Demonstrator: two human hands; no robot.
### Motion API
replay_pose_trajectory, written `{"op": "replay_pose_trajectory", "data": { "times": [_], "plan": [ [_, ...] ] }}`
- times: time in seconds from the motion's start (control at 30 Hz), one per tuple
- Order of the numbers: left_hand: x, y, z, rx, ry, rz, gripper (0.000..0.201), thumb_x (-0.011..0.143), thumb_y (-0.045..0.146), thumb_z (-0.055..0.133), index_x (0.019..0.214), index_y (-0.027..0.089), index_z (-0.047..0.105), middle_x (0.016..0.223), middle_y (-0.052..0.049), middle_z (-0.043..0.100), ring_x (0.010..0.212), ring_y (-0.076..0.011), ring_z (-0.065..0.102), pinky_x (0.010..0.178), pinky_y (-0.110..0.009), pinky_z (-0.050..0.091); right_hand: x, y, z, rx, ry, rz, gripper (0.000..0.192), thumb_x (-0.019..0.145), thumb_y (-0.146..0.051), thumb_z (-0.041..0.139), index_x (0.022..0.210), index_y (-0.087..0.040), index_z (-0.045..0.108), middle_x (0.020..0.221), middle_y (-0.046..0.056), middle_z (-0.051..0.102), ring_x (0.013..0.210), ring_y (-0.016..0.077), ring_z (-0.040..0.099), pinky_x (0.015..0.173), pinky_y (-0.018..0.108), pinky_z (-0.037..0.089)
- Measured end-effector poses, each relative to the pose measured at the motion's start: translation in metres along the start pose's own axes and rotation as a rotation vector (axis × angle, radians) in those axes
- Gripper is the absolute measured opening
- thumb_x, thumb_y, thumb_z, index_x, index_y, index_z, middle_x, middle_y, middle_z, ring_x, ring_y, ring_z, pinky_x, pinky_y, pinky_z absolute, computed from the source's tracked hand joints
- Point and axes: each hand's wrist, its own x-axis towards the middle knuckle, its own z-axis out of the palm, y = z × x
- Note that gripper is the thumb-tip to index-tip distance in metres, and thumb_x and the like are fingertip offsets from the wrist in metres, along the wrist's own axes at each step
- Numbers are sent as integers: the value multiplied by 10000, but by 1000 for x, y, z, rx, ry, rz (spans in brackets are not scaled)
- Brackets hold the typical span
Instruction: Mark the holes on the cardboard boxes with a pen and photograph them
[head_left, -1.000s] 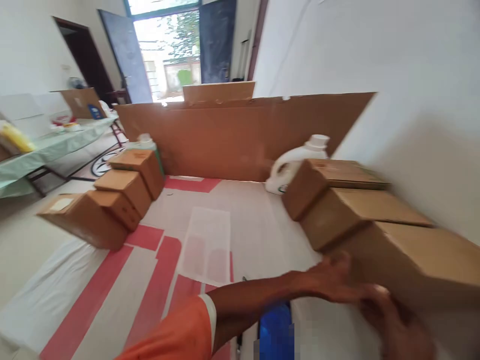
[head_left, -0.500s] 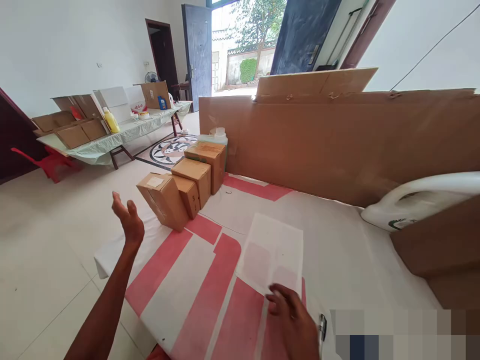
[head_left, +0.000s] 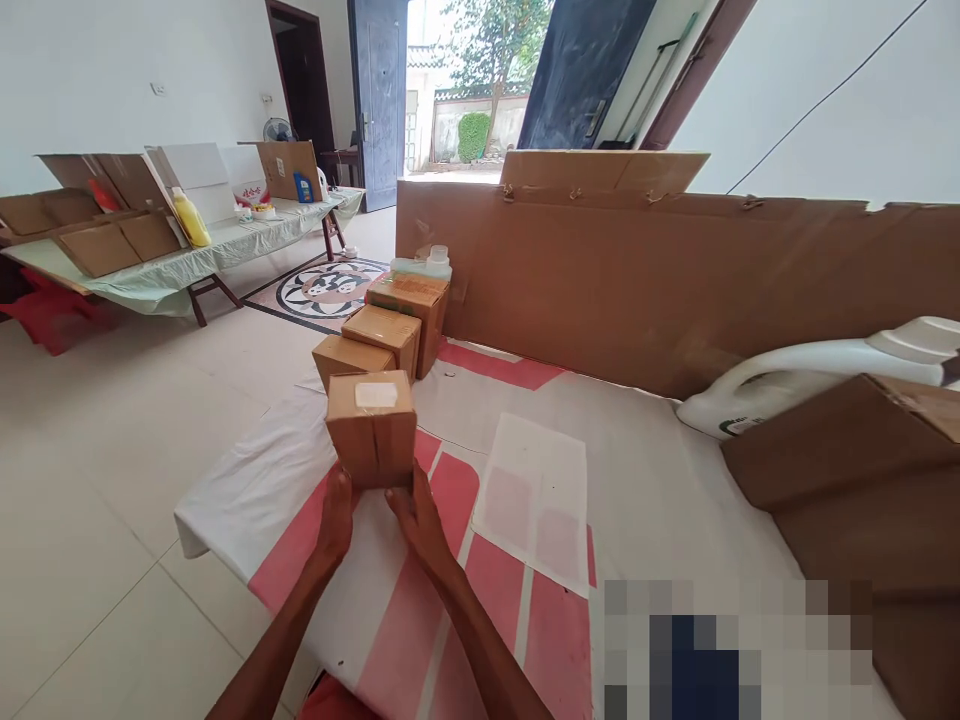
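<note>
At the left of the covered table, a labelled cardboard box ends a row of cartons, clasped at opposite lower sides between left hand and right hand, probably for even support.

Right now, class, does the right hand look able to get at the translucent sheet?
Probably yes. The translucent sheet lies to the right of the right hand, with nothing visible standing between them. But that hand is on the labelled box, so it would likely have to let go first.
</note>
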Motion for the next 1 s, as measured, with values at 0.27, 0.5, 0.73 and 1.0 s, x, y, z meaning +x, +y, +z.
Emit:
{"op": "replay_pose_trajectory", "data": {
  "times": [0.27, 0.5, 0.73, 1.0],
  "plan": [
    [-100, 23, 24, 279, -522, 244, 763, 992, 683, 482, 1639, 288, 394, 1488, -164, 454, 1441, -373, 455, 1214, -595, 376, -134, -20, -107, -251, 304, 142, 423, 1017, -647, 480, 947, -260, 635, 931, 51, 719, 859, 264, 674, 723, 344, 537],
    [-100, 23, 58, 331, -661, 201, 660, 1046, 621, 420, 1602, 267, 451, 1457, -147, 510, 1416, -339, 491, 1211, -557, 390, -157, -18, -114, -283, 548, 101, 504, 1039, -621, 462, 1240, -221, 692, 1180, 127, 740, 1030, 304, 695, 895, 409, 551],
    [-90, 10, 47, 328, -578, 75, 668, 1063, 662, 314, 1530, 237, 532, 1486, -144, 585, 1409, -315, 533, 1209, -551, 397, -171, 10, -108, -180, 415, 110, 648, 988, -582, 609, 1552, -280, 507, 1406, 120, 651, 1212, 304, 679, 1013, 477, 573],
    [-103, 52, 44, 329, -696, 198, 649, 1063, 638, 335, 1577, 270, 483, 1382, -144, 631, 1177, -311, 642, 1006, -498, 545, -168, -13, -120, -207, 509, -37, 619, 995, -505, 619, 1563, -295, 493, 1482, 117, 609, 1320, 320, 619, 1112, 502, 522]
  ]
}}
